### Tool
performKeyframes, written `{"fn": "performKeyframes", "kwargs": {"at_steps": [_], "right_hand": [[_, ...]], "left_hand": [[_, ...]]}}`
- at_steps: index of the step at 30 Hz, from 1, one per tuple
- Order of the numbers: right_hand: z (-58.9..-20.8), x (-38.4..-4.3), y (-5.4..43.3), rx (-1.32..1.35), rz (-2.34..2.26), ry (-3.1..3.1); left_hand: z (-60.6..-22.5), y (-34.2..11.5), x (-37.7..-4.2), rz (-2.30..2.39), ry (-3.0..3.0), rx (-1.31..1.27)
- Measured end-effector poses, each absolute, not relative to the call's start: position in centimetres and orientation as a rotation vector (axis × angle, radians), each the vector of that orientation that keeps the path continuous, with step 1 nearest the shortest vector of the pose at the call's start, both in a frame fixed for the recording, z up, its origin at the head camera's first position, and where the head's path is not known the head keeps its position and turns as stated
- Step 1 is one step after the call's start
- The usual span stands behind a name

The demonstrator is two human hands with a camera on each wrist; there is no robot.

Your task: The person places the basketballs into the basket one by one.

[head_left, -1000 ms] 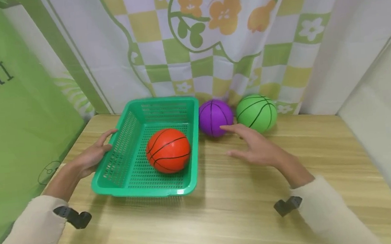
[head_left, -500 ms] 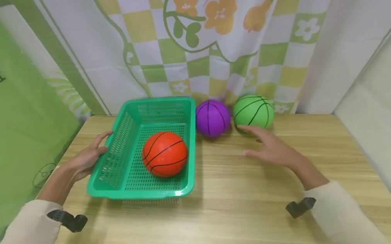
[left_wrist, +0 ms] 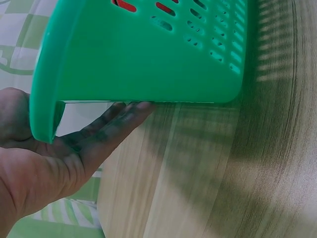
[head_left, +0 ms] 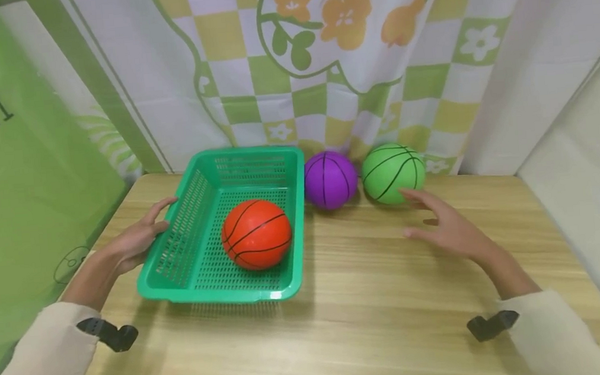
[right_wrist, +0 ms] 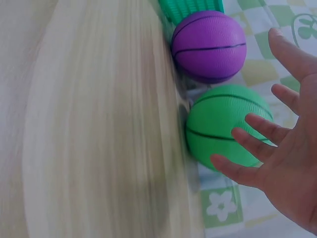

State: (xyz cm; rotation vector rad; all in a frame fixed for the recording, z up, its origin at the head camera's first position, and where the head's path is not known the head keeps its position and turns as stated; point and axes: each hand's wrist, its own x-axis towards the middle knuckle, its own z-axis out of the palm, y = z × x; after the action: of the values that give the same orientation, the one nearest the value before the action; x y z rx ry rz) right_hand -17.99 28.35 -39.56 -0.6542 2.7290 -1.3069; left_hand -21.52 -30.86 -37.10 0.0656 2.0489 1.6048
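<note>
A green plastic basket (head_left: 304, 235) with slotted walls holds a red ball (head_left: 257, 235) marked with black basketball lines. My left hand (head_left: 135, 240) grips the basket's left side. In the left wrist view its fingers (left_wrist: 116, 126) lie along the outer wall, with the rim between them and the thumb. To the right of the basket are a purple ball (head_left: 330, 180) and a green ball (head_left: 393, 174), side by side. In front of the green ball hovers my right hand (head_left: 453, 229), its fingers spread and holding nothing; in the right wrist view they overlap the green ball (right_wrist: 218, 111).
The wooden table (head_left: 377, 329) runs up to a checked, flowered curtain (head_left: 324, 102) behind the balls. A green cloth (head_left: 22, 194) hangs at the left, with a thin dark cord (head_left: 66, 264) near it. A pale wall (head_left: 591, 150) borders the right side.
My right hand has moved right, from in front of the purple ball to in front of the green one. The left hand stays at the basket, and the balls keep their places.
</note>
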Motion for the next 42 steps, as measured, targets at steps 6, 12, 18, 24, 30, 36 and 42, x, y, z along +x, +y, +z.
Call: {"fn": "performKeyframes", "kwargs": {"at_steps": [6,12,18,24,30,36,42], "right_hand": [[-39.4,-17.4,30.2,-0.581,-1.300,2.759],[-40.0,-17.6,32.0,-0.533,-1.340,2.777],[-40.6,-18.9,34.1,-0.470,-1.427,2.818],[-40.5,-19.6,35.5,-0.408,-1.570,2.680],[-40.6,-19.9,36.4,-0.425,-1.715,2.488],[-40.4,-20.5,37.2,-0.427,-1.725,2.451],[-40.5,-21.2,36.8,-0.428,-1.766,2.338]], "left_hand": [[-37.3,-30.8,-21.6,1.610,2.033,0.094],[-37.3,-31.1,-21.5,1.619,2.032,0.105],[-37.6,-31.1,-21.6,1.624,2.026,0.105],[-37.5,-31.2,-21.6,1.621,2.029,0.109],[-37.2,-31.2,-21.6,1.615,2.036,0.108],[-37.0,-31.1,-21.7,1.619,2.046,0.089],[-37.2,-31.1,-21.3,1.604,2.048,0.074]]}}
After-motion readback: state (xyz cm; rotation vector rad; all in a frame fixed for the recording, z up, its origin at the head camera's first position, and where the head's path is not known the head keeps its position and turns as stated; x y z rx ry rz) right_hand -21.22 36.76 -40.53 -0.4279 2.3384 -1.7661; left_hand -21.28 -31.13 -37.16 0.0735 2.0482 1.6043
